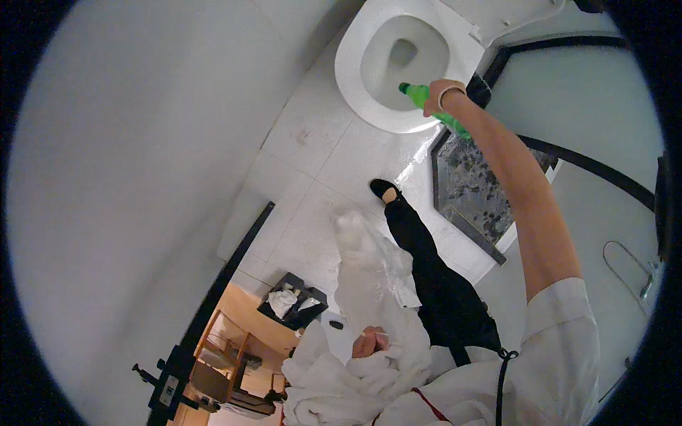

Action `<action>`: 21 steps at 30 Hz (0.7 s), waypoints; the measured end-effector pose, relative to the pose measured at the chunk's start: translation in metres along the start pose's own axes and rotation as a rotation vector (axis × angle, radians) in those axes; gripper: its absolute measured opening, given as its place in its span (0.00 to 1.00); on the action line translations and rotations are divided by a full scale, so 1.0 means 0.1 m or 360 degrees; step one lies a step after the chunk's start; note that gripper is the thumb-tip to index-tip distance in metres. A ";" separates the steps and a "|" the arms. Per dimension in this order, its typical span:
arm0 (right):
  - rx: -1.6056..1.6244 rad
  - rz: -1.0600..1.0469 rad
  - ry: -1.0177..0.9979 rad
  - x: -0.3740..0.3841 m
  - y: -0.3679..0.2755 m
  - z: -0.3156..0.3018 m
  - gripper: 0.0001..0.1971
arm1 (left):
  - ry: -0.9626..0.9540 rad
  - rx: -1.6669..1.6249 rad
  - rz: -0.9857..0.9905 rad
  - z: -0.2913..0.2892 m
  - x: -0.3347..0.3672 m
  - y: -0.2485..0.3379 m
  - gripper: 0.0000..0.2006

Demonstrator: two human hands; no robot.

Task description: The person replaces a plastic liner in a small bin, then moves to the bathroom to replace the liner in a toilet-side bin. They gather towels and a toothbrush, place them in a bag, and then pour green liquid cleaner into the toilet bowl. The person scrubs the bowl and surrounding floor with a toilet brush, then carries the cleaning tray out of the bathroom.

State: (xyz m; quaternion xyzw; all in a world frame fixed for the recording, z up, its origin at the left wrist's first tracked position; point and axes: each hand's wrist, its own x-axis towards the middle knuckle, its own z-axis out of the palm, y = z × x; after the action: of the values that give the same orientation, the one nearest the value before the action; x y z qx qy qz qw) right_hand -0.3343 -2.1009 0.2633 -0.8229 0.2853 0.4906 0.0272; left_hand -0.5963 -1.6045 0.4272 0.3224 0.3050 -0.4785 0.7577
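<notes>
My right hand [444,96], with a band at the wrist, is stretched out and closed around a green plastic bottle [418,95]. The bottle's dark-tipped neck points over the bowl of a white toilet [349,67], and its lower body shows past my hand. Close to my body, my left hand [369,342] has curled fingers amid a bundle of white towels [320,376], which lies over my arm and partly hides the hand. From this bundle hangs a clear plastic bag [369,248] with whitish contents I cannot make out.
A dark-framed glass shower enclosure [568,92] with a dark patterned stone floor [476,188] stands to the right. Below left are a black bin [291,302] holding white paper and a black-edged door [234,270]. My black shoe [383,188] rests on the pale tiles.
</notes>
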 end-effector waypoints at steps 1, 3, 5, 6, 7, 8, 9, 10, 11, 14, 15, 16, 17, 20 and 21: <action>-0.0024 0.0027 -0.0019 0.01 0.02 -0.06 0.25 | 0.0021 -0.0033 0.0052 0.05 0.00 -0.01 0.15; -0.0067 0.0144 -0.0003 0.02 0.11 -0.13 0.24 | 0.0135 -0.0021 0.0002 0.12 0.01 -0.04 0.14; -0.0108 0.0154 -0.0022 0.02 0.21 -0.15 0.24 | 0.0067 -0.0149 0.0014 0.17 0.04 -0.11 0.14; -0.0156 0.0124 -0.0050 0.03 0.24 -0.15 0.25 | 0.0046 -0.0220 0.0045 0.21 0.05 -0.16 0.14; -0.0221 0.0131 -0.0078 0.02 0.27 -0.15 0.26 | 0.0059 -0.0184 0.0046 0.24 0.06 -0.21 0.14; -0.0244 0.0074 -0.0083 0.02 0.27 -0.15 0.27 | 0.0086 -0.0156 0.0069 0.28 0.06 -0.27 0.14; -0.0269 0.0026 -0.0062 0.02 0.27 -0.15 0.27 | 0.0162 -0.0145 0.0111 0.30 0.07 -0.33 0.14; -0.0298 -0.0019 -0.0079 0.01 0.25 -0.16 0.27 | 0.0203 -0.0125 0.0174 0.33 0.06 -0.39 0.15; -0.0296 -0.0028 -0.0021 0.01 0.22 -0.18 0.27 | 0.0294 -0.0123 0.0254 0.35 0.06 -0.44 0.15; -0.0229 -0.0077 0.0124 0.00 0.16 -0.28 0.25 | 0.0041 -0.0234 0.0214 0.30 0.08 -0.54 0.14; -0.0263 -0.0060 0.0176 -0.01 0.16 -0.32 0.24 | -0.0108 -0.0316 0.0221 0.25 0.09 -0.55 0.14; -0.0290 -0.0048 0.0180 -0.01 0.17 -0.38 0.24 | -0.0265 -0.0385 0.0267 0.22 0.11 -0.59 0.14; -0.0313 -0.0038 0.0199 -0.01 0.18 -0.43 0.23 | -0.0342 -0.0322 0.0202 0.17 0.13 -0.61 0.13; -0.0305 -0.0009 0.0251 -0.02 0.26 -0.54 0.23 | -0.0402 -0.0381 0.0221 0.10 0.16 -0.70 0.13; -0.0312 0.0016 0.0232 -0.02 0.29 -0.56 0.24 | -0.0390 -0.0437 0.0264 0.09 0.16 -0.74 0.13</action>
State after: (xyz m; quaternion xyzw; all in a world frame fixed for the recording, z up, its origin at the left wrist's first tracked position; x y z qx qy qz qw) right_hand -0.3048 -2.1426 0.3009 -0.8536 0.2413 0.4552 -0.0765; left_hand -0.6575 -1.6449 0.4056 0.1795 0.2454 -0.4038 0.8628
